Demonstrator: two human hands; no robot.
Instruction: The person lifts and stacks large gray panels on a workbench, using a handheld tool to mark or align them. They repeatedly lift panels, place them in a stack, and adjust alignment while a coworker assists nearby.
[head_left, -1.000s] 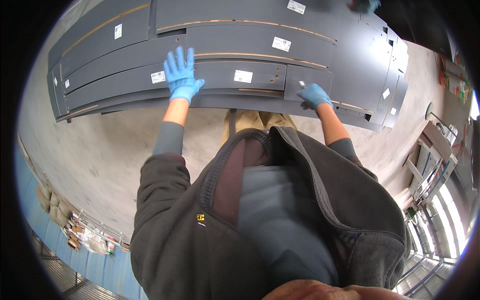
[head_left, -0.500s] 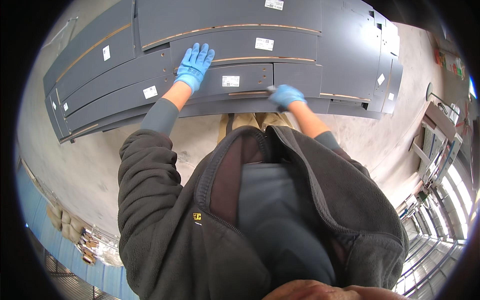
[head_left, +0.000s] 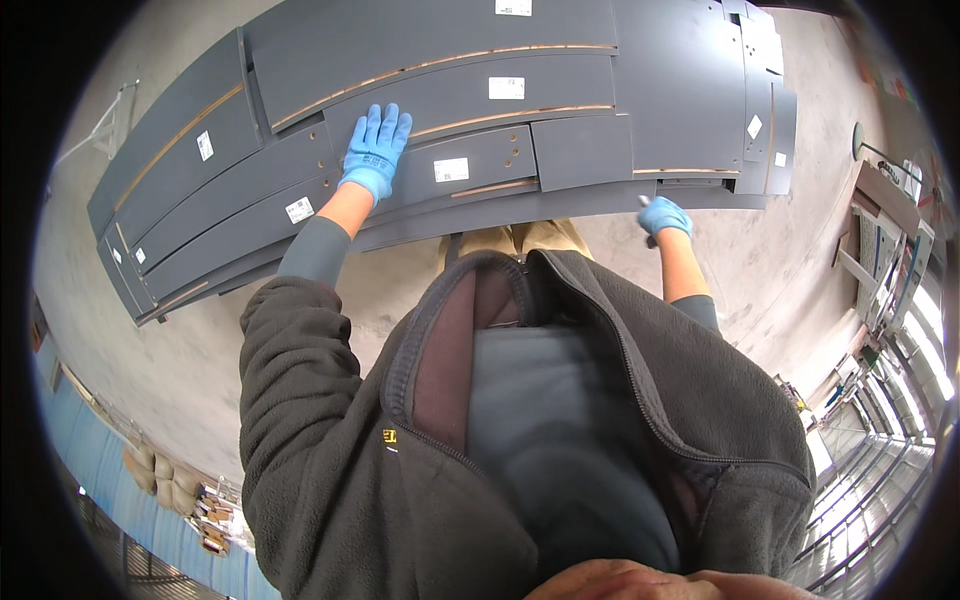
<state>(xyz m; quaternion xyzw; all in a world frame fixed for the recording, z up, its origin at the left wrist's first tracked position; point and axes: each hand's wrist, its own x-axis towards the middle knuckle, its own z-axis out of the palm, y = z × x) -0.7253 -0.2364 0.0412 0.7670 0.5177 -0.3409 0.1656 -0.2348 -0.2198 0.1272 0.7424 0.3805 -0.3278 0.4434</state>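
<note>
Dark grey flat panels (head_left: 560, 82) with white labels lie overlapped in a wide layer in front of me. My left hand (head_left: 375, 155), in a blue glove, rests flat on them with its fingers stretched out. Over the near edge at the right, my gloved right hand (head_left: 665, 215) is closed round a small tool (head_left: 644, 202). A light tip shows at one side of the fist and a dark end at the other; the tool's exact kind is too small to tell. A small panel (head_left: 583, 150) sits just left of that hand, apart from it.
Several panels have bare brown edge strips, and some have round holes. Pale concrete floor (head_left: 770, 270) surrounds the stack. Metal equipment (head_left: 885, 235) stands at the right, and stuffed sacks (head_left: 165, 480) lie by a blue wall at the lower left.
My right hand has swung right with the small tool, from the edge of the small panel to past it. The left hand stays flat on the panels. The view has shifted slightly.
</note>
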